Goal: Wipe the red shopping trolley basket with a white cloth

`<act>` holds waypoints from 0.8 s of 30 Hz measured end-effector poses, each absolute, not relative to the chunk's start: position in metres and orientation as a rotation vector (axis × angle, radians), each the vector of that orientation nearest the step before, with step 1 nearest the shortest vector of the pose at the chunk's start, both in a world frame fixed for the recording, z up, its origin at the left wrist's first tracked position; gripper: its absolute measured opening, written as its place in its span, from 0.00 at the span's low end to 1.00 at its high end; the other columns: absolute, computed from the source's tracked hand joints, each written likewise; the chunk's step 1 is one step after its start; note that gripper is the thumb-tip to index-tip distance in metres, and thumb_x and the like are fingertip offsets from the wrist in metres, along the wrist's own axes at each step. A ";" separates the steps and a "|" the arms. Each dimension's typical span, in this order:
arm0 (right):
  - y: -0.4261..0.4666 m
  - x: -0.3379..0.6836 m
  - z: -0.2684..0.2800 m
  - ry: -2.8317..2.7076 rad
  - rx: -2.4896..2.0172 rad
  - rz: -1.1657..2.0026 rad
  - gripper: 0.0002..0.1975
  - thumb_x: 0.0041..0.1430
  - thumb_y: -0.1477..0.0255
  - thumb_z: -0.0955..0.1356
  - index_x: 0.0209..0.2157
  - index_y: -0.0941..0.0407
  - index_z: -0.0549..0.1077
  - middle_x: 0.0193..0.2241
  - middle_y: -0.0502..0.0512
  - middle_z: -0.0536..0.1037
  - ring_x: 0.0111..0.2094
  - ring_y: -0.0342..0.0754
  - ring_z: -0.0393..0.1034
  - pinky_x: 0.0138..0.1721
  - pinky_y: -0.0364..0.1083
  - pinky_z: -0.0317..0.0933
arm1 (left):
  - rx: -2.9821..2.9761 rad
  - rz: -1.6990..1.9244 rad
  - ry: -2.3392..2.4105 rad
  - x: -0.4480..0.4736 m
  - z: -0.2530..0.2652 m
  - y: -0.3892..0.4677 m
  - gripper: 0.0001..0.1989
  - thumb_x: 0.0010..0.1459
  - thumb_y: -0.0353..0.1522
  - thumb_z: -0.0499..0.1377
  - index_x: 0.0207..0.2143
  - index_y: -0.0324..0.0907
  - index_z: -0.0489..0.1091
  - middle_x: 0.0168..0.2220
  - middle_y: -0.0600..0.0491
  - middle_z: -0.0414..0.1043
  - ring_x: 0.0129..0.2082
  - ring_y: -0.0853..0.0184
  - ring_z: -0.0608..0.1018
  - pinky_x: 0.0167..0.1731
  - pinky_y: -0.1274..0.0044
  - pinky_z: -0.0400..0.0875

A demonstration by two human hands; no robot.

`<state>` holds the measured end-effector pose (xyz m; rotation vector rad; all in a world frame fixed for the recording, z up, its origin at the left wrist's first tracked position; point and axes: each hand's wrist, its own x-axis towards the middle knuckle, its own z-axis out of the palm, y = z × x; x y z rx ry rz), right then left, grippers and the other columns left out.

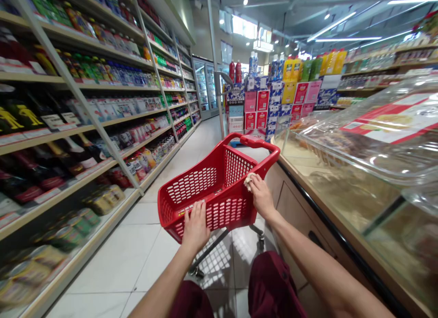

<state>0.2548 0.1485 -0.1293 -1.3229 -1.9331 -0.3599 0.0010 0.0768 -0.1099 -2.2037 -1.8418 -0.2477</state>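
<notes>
A red plastic shopping cart (219, 222) with a perforated basket stands turned sideways on the floor in front of me. My left hand (197, 224) grips the near rim of the basket, its fingers draped over the top edge. In my right hand (262, 197) is a crumpled pale cloth (251, 181), pressed against the rim close to the cart's handle (260, 143). The fingers are closed around this cloth, and part of it is covered by them. Nothing large shows inside the basket.
Shelves of bottled drinks (112, 87) line the left side. A glass-topped counter (328, 208) with clear plastic food packs (386, 126) runs close along the right. Stacked drink cartons (262, 112) and a metal post (215, 58) stand ahead. Pale tiles (143, 249) cover the floor.
</notes>
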 end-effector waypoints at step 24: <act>0.183 0.251 -0.037 -2.124 -1.200 -0.551 0.15 0.56 0.77 0.59 0.42 0.53 0.70 0.47 0.52 0.69 0.52 0.47 0.54 0.53 0.49 0.48 | -2.176 -0.460 -1.785 -0.015 -0.118 0.075 0.31 0.43 0.26 0.49 0.54 0.34 0.53 0.55 0.42 0.57 0.56 0.58 0.58 0.54 0.61 0.49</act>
